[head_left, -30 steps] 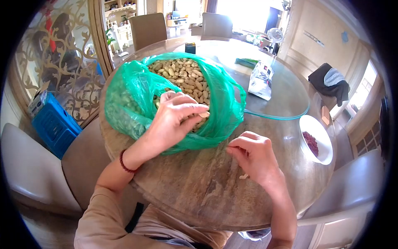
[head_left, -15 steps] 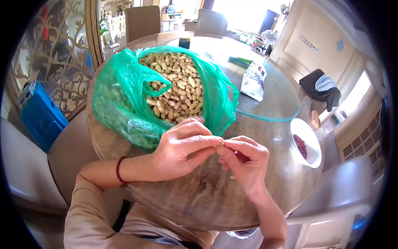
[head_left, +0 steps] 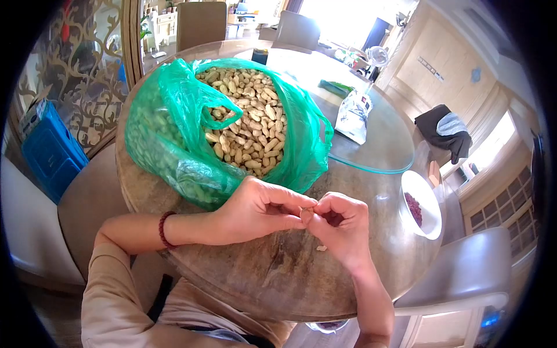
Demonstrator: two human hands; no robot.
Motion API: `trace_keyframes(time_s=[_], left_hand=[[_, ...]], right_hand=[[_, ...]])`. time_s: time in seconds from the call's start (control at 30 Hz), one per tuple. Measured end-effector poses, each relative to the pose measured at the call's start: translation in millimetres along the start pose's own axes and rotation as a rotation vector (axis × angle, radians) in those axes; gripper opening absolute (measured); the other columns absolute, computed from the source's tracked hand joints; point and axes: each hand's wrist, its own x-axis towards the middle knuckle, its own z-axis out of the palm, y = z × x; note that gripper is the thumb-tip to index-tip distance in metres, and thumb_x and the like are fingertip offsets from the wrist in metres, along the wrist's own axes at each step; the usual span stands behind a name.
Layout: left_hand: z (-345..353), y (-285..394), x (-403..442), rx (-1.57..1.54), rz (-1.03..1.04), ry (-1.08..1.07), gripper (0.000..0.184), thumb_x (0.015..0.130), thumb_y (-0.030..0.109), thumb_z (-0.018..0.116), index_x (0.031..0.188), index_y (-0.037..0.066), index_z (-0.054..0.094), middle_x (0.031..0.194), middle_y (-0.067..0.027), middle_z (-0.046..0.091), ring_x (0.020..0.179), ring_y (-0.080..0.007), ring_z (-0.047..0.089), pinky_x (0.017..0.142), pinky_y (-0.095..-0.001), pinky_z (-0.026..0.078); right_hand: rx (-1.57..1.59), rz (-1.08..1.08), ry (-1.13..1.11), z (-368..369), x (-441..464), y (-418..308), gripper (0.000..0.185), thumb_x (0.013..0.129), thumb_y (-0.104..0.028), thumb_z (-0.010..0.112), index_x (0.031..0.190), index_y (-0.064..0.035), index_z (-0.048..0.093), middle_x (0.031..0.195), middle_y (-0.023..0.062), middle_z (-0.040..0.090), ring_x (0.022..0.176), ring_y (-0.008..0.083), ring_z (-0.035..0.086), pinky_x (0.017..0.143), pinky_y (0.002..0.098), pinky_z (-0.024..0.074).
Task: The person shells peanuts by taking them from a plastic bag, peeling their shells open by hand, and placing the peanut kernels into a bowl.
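Peanut (head_left: 306, 215), partly hidden, lies at three o'clock from the left hand (head_left: 246, 211), ten from the right hand (head_left: 343, 225); both pinch it, equally near. Its long axis I cannot tell.

Beyond the far edge of the tabletop (head_left: 243, 278) we see two chairs (head_left: 201, 26) and a glaring window (head_left: 348, 20); past its left edge, a scrollwork screen (head_left: 87, 75); rightward, a panelled wall (head_left: 455, 55).
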Motion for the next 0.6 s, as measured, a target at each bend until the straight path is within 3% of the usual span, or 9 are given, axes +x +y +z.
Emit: trace_keyframes(time_s=[0.17,0.23,0.3,0.43,0.6], left_hand=[[0.1,-7.2,-0.8,-0.016,-0.011,0.03,0.024,0.079,0.002,0.07,0.103,0.0,0.068,0.089,-0.0059,0.069,0.08,-0.0058,0.06,0.069,-0.0211,0.051],[-2.2,-5.6,0.8,-0.012,-0.017,0.037,0.023,0.079,0.001,0.07,0.102,0.0,0.068,0.087,-0.0059,0.069,0.078,-0.0055,0.06,0.066,-0.0205,0.05],[-7.7,-3.6,3.1,-0.079,-0.113,0.037,0.022,0.078,-0.003,0.069,0.101,-0.003,0.067,0.087,-0.0098,0.069,0.077,-0.0107,0.065,0.068,-0.0225,0.054],[-11.2,-6.1,4.0,-0.136,-0.104,0.041,0.022,0.079,-0.003,0.069,0.1,-0.003,0.066,0.084,-0.0101,0.069,0.073,-0.0121,0.065,0.066,-0.0231,0.054],[-14.2,-12.9,5.5,-0.292,-0.083,0.081,0.025,0.08,-0.004,0.066,0.105,-0.002,0.064,0.086,-0.0113,0.069,0.075,-0.0144,0.066,0.068,-0.0265,0.057]], right_hand=[[0.044,0.124,-0.048,0.4,-0.5,-0.8,0.015,0.077,-0.005,0.069,0.067,0.0018,0.059,0.06,0.0,0.055,0.054,0.0024,0.048,0.045,0.0204,0.0363],[0.15,0.206,-0.047,1.6,-0.6,-2.0,0.012,0.081,-0.005,0.067,0.072,0.0016,0.063,0.062,0.0009,0.058,0.056,0.0037,0.053,0.047,0.0192,0.0403],[0.192,0.174,-0.062,1.3,0.9,-2.1,0.009,0.083,-0.005,0.067,0.077,0.0016,0.065,0.063,0.0022,0.059,0.057,0.0055,0.057,0.048,0.0195,0.0434],[0.241,0.138,-0.064,3.0,0.9,0.2,0.009,0.085,-0.005,0.065,0.09,0.0019,0.069,0.071,0.0072,0.065,0.061,0.0108,0.063,0.053,0.0219,0.0516],[0.392,0.206,-0.07,0.7,5.1,9.1,0.013,0.087,-0.006,0.063,0.093,0.0039,0.068,0.08,0.0099,0.067,0.066,0.0131,0.065,0.059,0.0258,0.0563]])
